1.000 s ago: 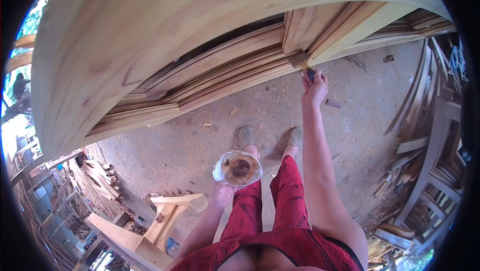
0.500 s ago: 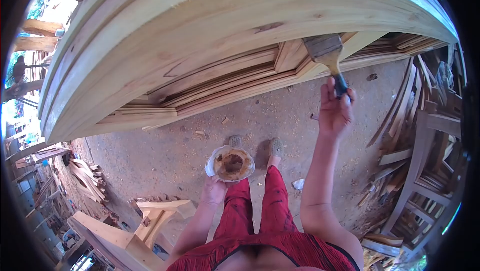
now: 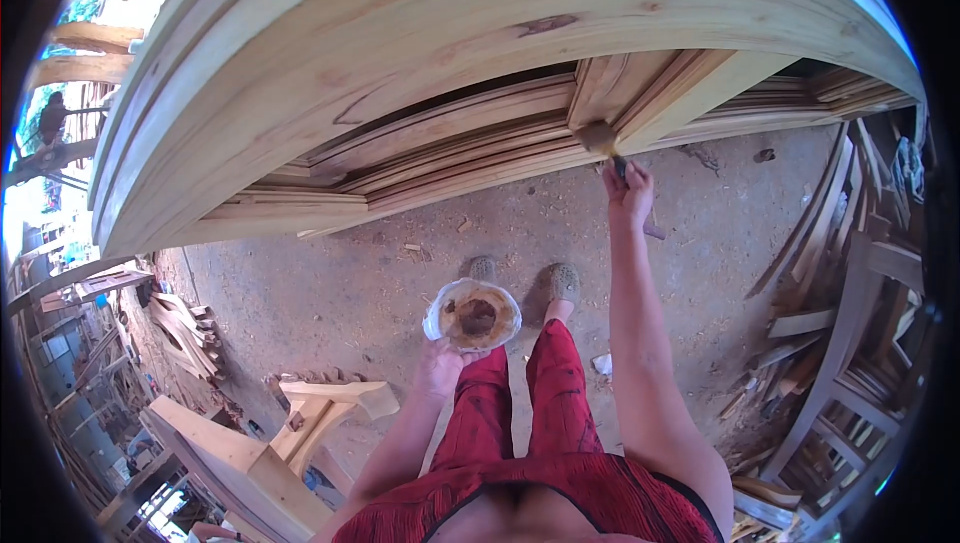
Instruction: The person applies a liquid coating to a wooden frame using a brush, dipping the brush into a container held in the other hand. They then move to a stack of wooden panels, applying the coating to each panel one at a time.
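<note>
My right hand (image 3: 629,193) is closed round the dark handle of a wide paintbrush (image 3: 600,139). The bristles point up and left, against or very near the lower mouldings of a large pale wooden frame (image 3: 430,53) with a curved top rail. In my left hand (image 3: 437,368), held low before my legs, is a whitish bowl (image 3: 433,315) by its near rim. Brown stuff lies in the bowl and stains its inside. My left fingers are partly hidden beneath it.
A pale wooden piece with curved legs (image 3: 240,453) stands at the lower left. Wood strips (image 3: 180,338) lie at the left, and long boards (image 3: 815,213) lean at the right beside a grey wooden frame (image 3: 835,343). Shavings dot the concrete floor (image 3: 390,283).
My right hand has moved left with the paintbrush, from the curved top rail down to the lower mouldings. The bowl stays in my left hand, hardly moved; the view has shifted slightly.
</note>
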The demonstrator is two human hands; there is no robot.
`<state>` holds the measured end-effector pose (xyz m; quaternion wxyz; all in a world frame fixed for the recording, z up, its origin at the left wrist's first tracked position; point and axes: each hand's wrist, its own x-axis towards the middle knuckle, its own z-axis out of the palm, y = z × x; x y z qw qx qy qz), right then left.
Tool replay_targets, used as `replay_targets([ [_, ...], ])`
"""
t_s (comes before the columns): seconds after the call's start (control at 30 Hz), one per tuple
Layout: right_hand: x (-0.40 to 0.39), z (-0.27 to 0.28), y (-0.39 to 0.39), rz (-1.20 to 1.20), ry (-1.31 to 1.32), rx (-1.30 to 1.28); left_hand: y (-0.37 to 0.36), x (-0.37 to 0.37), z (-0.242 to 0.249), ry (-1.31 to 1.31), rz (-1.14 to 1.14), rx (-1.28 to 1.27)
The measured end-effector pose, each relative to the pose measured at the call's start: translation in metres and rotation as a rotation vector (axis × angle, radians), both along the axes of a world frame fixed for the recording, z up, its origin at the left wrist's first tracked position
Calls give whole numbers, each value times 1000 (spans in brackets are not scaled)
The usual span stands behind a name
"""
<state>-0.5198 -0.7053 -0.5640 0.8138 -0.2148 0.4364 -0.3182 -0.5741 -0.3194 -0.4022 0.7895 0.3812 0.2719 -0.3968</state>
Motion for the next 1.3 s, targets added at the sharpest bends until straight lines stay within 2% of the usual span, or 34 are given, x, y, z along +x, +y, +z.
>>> replay_targets([
  [0.1, 10, 109, -3, 52, -34, -148, 20, -14, -36, -6, 33, -14],
  [0.13, 4, 146, 1, 81, -23, -143, 10, -7, -23, -7, 3, 33],
  [0.2, -19, 215, 14, 229, -253, -284, -11, 17, -12, -20, -23, 60],
  [0.23, -30, 236, 21, 260, -258, -281, -17, 24, -9, -31, -25, 47],
  [0.3, -49, 271, 33, 569, -260, -376, -38, 35, 13, -114, 11, 91],
  [0.33, -53, 286, 39, 595, -274, -375, -48, 39, 22, -192, 14, 139],
  [0.4, -57, 310, 59, 1037, 18, -549, -58, 40, 29, -172, 33, 200],
  [0.47, -57, 305, 78, 1251, 93, -628, -66, 40, 38, -149, 40, 255],
  [0.53, -55, 287, 98, 1370, 120, -897, -71, 37, 47, -148, -62, 324],
  [0.57, -56, 280, 108, 1377, 114, -899, -72, 32, 50, -149, -53, 326],
  [0.63, -54, 277, 129, 1478, 207, -1343, -72, 22, 55, -180, -81, 209],
  [0.77, -56, 287, 145, 1562, 177, -1410, -65, 8, 56, -245, -3, 173],
  [0.83, -61, 283, 140, 1440, -127, -923, -51, 3, 59, -177, 85, 209],
  [0.87, -64, 283, 134, 1447, -116, -918, -41, 1, 56, -166, 85, 205],
  [0.93, -65, 285, 110, 1244, -33, -437, -18, 0, 46, -139, 173, 283],
  [1.0, -62, 271, 81, 1038, 57, -377, 2, -4, 37, -104, 230, 293],
  [1.03, -58, 259, 71, 1028, 72, -384, 12, -6, 32, -78, 286, 313],
  [1.1, -44, 222, 55, 807, 214, -511, 36, -11, 5, -122, 271, 249],
  [1.13, -39, 192, 49, 800, 234, -515, 45, -19, -7, -160, 278, 200],
  [1.2, -26, 116, 36, 821, 364, -756, 51, -23, -3, -166, 280, 166],
  [1.23, -20, 84, 30, 820, 376, -757, 57, -26, -3, -186, 288, 148],
  [1.3, -7, 24, 20, 818, 713, -1177, 77, -42, -20, -139, 305, 160],
])
